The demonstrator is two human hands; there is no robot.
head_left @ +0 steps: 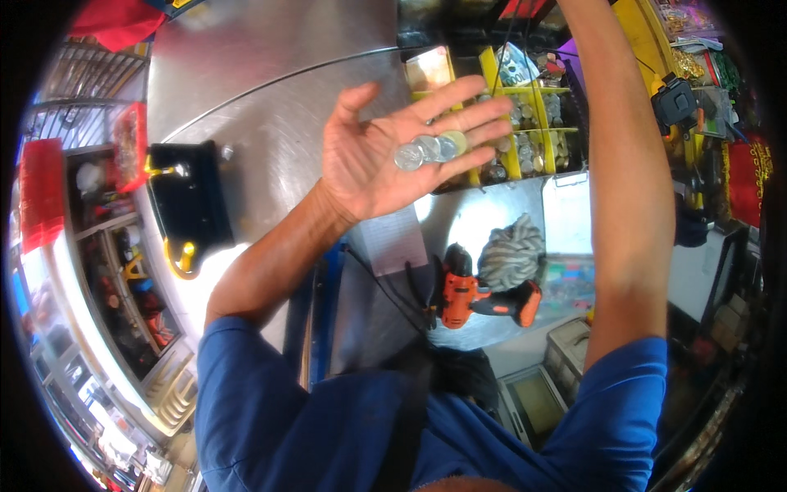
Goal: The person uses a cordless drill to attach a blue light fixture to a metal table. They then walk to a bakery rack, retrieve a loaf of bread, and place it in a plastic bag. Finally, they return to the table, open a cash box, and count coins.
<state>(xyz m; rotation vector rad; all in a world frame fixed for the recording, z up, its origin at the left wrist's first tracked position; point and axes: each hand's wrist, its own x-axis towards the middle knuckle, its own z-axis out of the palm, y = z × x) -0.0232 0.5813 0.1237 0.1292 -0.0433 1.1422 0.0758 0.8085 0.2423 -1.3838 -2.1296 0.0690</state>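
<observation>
My left hand (369,156) is turned palm up over the metal counter, its fingers stretched out and spread. Several overlapping coins (428,149), silver ones and one with a yellowish rim, lie in a row across the palm and finger bases. Just beyond the fingertips is a drawer tray with yellow dividers (515,156), its compartments filled with loose coins. Banknotes (517,66) stand in its far compartments. My right forearm (631,189) reaches up past the tray's right side, and the hand itself is beyond the top edge.
An orange and black cordless drill (457,297) lies near my body beside a bundle of grey-white rope (511,252). A printed paper sheet (395,241) is below my left wrist. Left on the metal counter (270,107) sits a black case (187,197) with yellow parts. Shelves line both sides.
</observation>
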